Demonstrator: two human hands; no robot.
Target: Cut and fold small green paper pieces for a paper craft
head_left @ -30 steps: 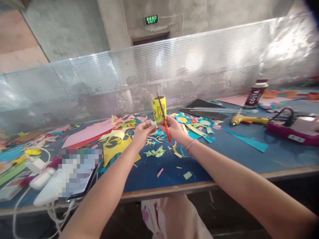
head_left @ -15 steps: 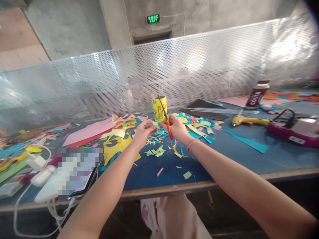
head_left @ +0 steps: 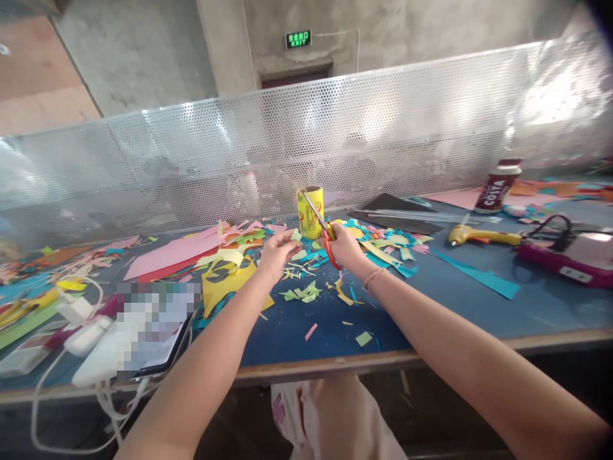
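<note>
My left hand (head_left: 278,254) pinches a small piece of pale green paper (head_left: 296,236) above the table. To its right, my right hand (head_left: 345,247) is closed around the red and yellow handles of a pair of scissors (head_left: 329,246), whose blades point up and to the left. Behind the blades stands a yellow cardboard tube (head_left: 313,211) with printed labels, upright on the table. Below both hands lie several light green paper scraps (head_left: 302,292) and thin strips. A yellow paper shape with dark cut-outs (head_left: 225,287) rests left of my left hand.
Pink paper sheets (head_left: 167,254) lie at the left, near a tablet (head_left: 165,348) with white cables. Right are a yellow glue gun (head_left: 483,236), a purple power strip (head_left: 569,263), a dark red bottle (head_left: 498,185) and a blue paper strip (head_left: 479,275). A perforated metal screen (head_left: 201,160) borders the back.
The scissors have moved slightly right, away from the green paper, and their blades lean further left. My left hand still holds the paper. The whole view has shifted a little.
</note>
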